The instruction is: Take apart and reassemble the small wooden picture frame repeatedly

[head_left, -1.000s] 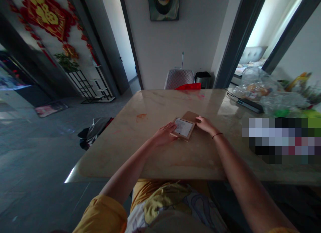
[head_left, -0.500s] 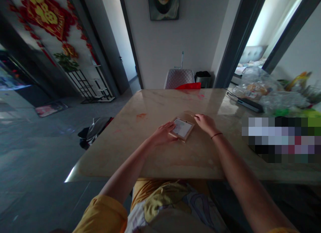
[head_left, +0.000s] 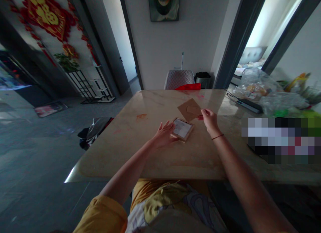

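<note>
A small light-wood picture frame point(head_left: 190, 132) lies on the table, its pale inner sheet point(head_left: 182, 128) facing up. My left hand point(head_left: 164, 135) rests against the frame's left side. Its fingers are spread, and the thumb lies along the near edge. My right hand point(head_left: 209, 118) pinches the right corner of a brown backing board point(head_left: 185, 108). That board is tilted up just beyond the frame, and a rectangular flap outline shows on it. Whether its lower corner touches the frame, I cannot tell.
The marble-look table point(head_left: 120, 159) has an orange smear point(head_left: 141, 116) left of the frame. A dark elongated device point(head_left: 250, 105) and clear plastic bags point(head_left: 283, 100) lie at the right. Beyond the far edge stands a grey quilted chair point(head_left: 179, 79) with something red point(head_left: 189, 86) before it.
My right hand has moved slightly right and turned, raising the backing board so its broad face now shows. My left hand's fingers have spread wider; the frame has hardly moved.
</note>
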### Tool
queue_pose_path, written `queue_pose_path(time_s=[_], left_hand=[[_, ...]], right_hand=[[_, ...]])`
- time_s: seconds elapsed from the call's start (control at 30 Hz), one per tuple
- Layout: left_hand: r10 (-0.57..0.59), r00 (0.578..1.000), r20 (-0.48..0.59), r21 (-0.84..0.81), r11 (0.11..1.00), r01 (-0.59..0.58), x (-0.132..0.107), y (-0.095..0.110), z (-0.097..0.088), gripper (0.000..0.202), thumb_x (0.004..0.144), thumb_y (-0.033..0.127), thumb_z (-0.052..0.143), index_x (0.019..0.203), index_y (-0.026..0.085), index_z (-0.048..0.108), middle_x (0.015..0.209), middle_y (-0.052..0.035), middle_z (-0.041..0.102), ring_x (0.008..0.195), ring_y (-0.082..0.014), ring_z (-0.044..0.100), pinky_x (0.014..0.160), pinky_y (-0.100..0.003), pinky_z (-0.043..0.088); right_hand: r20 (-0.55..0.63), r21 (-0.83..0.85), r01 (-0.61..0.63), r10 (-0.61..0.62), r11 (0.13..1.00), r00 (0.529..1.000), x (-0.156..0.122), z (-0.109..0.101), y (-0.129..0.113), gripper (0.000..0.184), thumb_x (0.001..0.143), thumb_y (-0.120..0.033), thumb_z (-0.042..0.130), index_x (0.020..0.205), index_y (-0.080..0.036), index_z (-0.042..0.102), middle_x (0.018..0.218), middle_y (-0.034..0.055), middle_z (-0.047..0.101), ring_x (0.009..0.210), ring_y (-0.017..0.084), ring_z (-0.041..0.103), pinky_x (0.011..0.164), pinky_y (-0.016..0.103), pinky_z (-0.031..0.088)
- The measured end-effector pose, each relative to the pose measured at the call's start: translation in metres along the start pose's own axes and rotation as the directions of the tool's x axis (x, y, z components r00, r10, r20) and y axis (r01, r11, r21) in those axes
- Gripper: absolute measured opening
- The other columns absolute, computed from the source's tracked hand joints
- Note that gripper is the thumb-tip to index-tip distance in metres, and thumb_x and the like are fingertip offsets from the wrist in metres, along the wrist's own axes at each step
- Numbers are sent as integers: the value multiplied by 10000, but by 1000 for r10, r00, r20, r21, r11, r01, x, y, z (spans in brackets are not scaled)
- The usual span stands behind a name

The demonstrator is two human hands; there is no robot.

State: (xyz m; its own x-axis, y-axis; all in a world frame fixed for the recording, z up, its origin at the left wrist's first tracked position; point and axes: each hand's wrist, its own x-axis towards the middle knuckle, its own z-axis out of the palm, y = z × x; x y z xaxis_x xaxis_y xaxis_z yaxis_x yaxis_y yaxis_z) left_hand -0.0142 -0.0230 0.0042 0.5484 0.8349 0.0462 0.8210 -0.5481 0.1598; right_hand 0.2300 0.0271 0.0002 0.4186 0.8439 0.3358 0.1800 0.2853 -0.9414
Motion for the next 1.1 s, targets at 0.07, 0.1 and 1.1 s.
queue_pose_path(time_s=[0.07,0.1,1.1], left_hand=[[7,1000,5,9,1000,-7,0,0,0,841,792,659,473,1436,151,287,1505,-145,272,1413,-294,154,1134,-518,87],[10,1000,3,15,1000,-11,0,0,0,830,795,660,467,1432,155,297,1502,-143,280,1410,-291,170,1133,-520,99],[61,974,-217,44,998,-53,-5,6,-18,605,759,575,606,1212,177,554,1104,-103,646,1071,-262,554,992,-393,350]], right_hand=[[46,47,-43,41,998,998,-2,3,2,328,737,-446,543,807,-134,618,636,29,630,469,141,597,489,278,516],[64,40,-47,45,998,997,-2,5,3,336,724,-448,552,816,-134,626,654,35,641,478,140,595,488,279,517],[301,-392,254,-137,884,944,-13,9,7,266,807,-298,490,867,-174,717,962,116,721,916,222,664,832,374,498]])
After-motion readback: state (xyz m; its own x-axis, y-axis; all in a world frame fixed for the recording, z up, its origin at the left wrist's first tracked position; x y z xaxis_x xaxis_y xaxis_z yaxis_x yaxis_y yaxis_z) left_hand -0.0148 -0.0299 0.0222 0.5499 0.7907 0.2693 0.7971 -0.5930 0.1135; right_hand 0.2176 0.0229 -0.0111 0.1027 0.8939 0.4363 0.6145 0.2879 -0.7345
